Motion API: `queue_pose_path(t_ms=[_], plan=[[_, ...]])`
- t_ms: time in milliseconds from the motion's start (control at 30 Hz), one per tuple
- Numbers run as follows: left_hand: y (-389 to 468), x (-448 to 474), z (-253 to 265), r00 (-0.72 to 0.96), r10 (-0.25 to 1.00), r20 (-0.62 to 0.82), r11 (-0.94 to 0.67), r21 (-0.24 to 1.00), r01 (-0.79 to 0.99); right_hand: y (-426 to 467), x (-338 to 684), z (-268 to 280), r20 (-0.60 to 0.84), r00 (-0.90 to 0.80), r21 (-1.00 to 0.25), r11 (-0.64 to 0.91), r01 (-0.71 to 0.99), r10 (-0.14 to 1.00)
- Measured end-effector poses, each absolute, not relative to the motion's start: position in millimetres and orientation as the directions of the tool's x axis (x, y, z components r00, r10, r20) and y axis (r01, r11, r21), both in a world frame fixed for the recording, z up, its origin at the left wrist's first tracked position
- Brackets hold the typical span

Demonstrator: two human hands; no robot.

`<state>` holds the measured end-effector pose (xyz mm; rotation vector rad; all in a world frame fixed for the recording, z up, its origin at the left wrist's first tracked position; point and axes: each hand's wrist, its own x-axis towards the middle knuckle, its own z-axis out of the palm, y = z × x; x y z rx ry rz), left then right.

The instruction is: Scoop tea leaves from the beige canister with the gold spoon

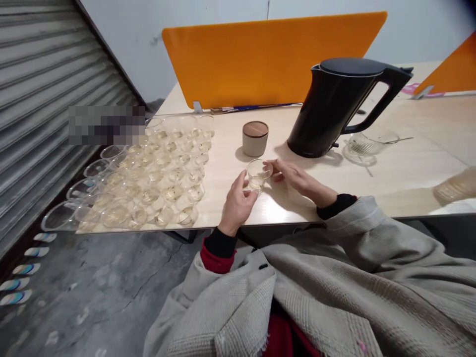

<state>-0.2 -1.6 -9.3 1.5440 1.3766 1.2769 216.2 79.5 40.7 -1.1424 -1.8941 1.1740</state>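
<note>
Between my two hands, just above or on the table's near side, is a clear plastic cup (256,181) with a little pale liquid in it. My left hand (238,202) grips its left side, thumb and fingers round the lower wall. At the right, my right hand (297,179) has its fingertips against the rim and side of the same cup. Behind the cup stands a grey canister (255,145) with a wooden lid. A tall black electric kettle (320,109) stands beyond my right hand, its handle to the right.
Many clear cups (156,176) of pale liquid stand in close rows on the left. A ribbed glass bowl (368,144) with a thin utensil sits right of the kettle. Stacked cups (455,187) lie at the far right. An orange divider (267,64) borders the table's back.
</note>
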Motion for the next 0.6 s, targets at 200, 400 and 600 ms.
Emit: queue_pose_path(t_ms=[200,400,600], plan=[[-11.8,11.8,-11.0,0.003,0.954,0.301,-0.271,0.854,0.444,57.7,218.6,38.9,0.092,-0.445,-0.889,0.275,0.366,0.891],[-16.0,14.3,-15.2,-0.005,0.937,0.350,-0.296,0.799,0.524,49.6,223.5,34.8,0.126,-0.433,-0.891,0.293,0.345,0.893],[-14.6,12.6,-21.1,-0.053,0.922,0.384,-0.299,0.792,0.533,48.6,226.7,38.4,0.136,-0.373,-0.923,0.254,0.290,0.918]])
